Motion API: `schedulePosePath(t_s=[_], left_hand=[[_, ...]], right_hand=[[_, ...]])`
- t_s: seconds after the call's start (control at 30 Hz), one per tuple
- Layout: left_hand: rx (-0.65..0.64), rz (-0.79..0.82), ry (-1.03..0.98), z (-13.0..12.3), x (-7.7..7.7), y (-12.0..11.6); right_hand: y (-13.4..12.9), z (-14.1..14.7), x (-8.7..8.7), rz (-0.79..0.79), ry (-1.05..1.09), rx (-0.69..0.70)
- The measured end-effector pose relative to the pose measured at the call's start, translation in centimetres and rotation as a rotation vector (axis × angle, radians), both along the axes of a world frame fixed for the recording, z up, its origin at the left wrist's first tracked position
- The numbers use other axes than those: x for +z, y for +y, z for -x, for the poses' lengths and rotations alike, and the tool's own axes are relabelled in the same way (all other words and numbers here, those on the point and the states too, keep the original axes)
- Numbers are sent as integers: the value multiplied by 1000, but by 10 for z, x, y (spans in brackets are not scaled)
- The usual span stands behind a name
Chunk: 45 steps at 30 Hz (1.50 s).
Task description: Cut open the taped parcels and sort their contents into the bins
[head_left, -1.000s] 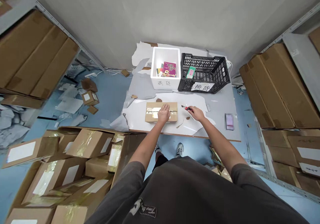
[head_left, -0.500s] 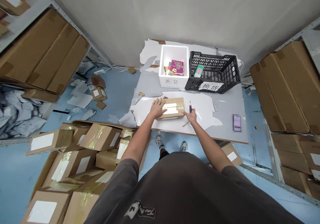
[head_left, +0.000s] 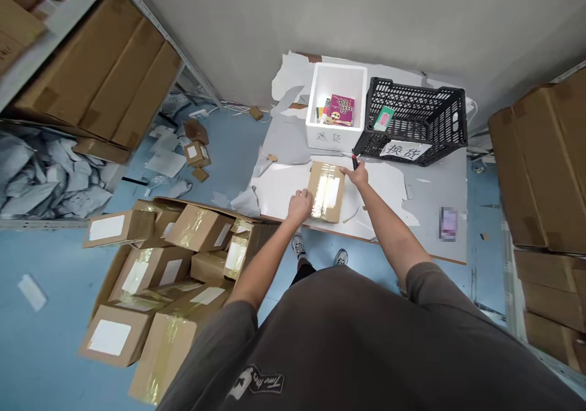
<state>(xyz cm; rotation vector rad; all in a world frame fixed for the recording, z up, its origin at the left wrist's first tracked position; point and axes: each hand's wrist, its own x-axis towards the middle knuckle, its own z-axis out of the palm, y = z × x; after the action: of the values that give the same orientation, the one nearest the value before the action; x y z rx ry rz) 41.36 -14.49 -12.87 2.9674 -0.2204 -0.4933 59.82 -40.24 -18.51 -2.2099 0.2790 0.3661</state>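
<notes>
A taped cardboard box (head_left: 315, 182) with a white label lies on the table, its long side running away from me. My left hand (head_left: 300, 207) grips its near left edge with curled fingers. At the far right corner, my right hand (head_left: 358, 173) touches the box while its fingers are wrapped round a red and black utility knife (head_left: 354, 162). Behind the box stands a white foam bin (head_left: 334, 137) with several books in it. Beside that bin is a black plastic crate (head_left: 423, 148) holding a green and pink item (head_left: 383, 118).
A large carton full of taped boxes (head_left: 199, 228) stands on the floor at my left. Shelves with big cartons (head_left: 101, 75) rise on both sides. A blurred phone-like item (head_left: 448, 224) lies on the table's right, and paper sheets (head_left: 284, 191) cover the tabletop.
The box has turned about a quarter turn, from lying crosswise to pointing away from me. My left hand moved from its top to its near left edge; my right hand moved farther away with the knife.
</notes>
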Motion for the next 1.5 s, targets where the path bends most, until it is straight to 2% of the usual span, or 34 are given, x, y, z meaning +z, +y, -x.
schedulePosePath(t_s=[0.07, 0.13, 0.2, 0.27, 0.37, 0.47, 0.6, 0.7, 0.8, 0.9, 1.0, 1.07, 1.17, 1.37, 1.5], left_hand=[[-259, 36, -40, -16, 1, 15], [-541, 37, -30, -34, -2, 25], [-759, -9, -15, -49, -7, 25], [-895, -62, 1, -62, -11, 20], [-971, -77, 48, -75, -12, 7], [-858, 7, 94, -74, -8, -4], [-526, 139, 53, -50, -6, -20], [-351, 160, 16, -30, -8, -33], [-236, 158, 16, -18, -10, -49], [-136, 112, 38, -14, -10, -69], [-73, 45, 72, -11, -9, -89], [-41, 15, 92, -8, -10, -96], [-32, 4, 89, -5, -15, -97], [-70, 24, 54, -4, -24, -88], [-68, 32, 48, -2, -26, -89]], right_hand=[[-9, 32, 2, 51, 19, -105], [-12, 76, -1, 16, 42, -97], [-9, 119, -8, 4, 119, -99], [-3, 146, -16, -13, 174, -137], [2, 147, -20, 7, 177, -144], [4, 113, -17, 95, 114, -56], [9, 64, -9, 186, 93, 48], [8, 48, 0, 185, 41, 115], [-13, 60, 9, 63, -12, 111], [-50, 98, 13, -157, 70, 163], [-81, 139, 12, -304, 186, 256], [-92, 157, 11, -351, 248, 306], [-96, 162, 13, -306, 295, 340], [-94, 140, 22, -188, 258, 445], [-93, 139, 25, -121, 228, 474]])
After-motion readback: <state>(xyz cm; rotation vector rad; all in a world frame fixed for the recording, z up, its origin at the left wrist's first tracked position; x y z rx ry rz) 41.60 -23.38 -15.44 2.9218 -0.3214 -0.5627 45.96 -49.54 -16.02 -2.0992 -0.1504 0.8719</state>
